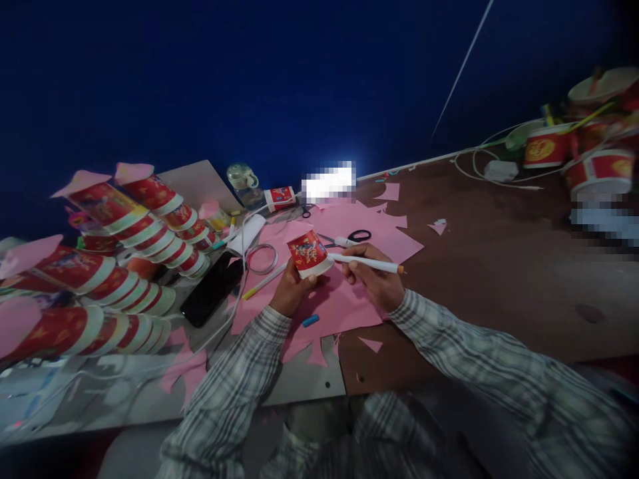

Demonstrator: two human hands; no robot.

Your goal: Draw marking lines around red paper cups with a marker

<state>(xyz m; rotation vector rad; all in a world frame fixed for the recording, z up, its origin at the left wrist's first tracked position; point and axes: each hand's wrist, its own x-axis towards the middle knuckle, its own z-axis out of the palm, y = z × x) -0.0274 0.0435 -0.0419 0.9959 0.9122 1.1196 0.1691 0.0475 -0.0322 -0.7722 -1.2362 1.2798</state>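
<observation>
Brown table (499, 279) bears pink paper (344, 303), scissors (357, 235), a black phone (212, 290) and stacked cups (134, 289)

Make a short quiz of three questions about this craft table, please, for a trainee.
1. True or false: the left hand holds a red cup.
2. What does the right hand hold? A) a knife B) a pen C) a brush
3. Fill in the gap: the scissors lie on ____ paper.

Key: 1 true; 2 B; 3 pink.
</observation>
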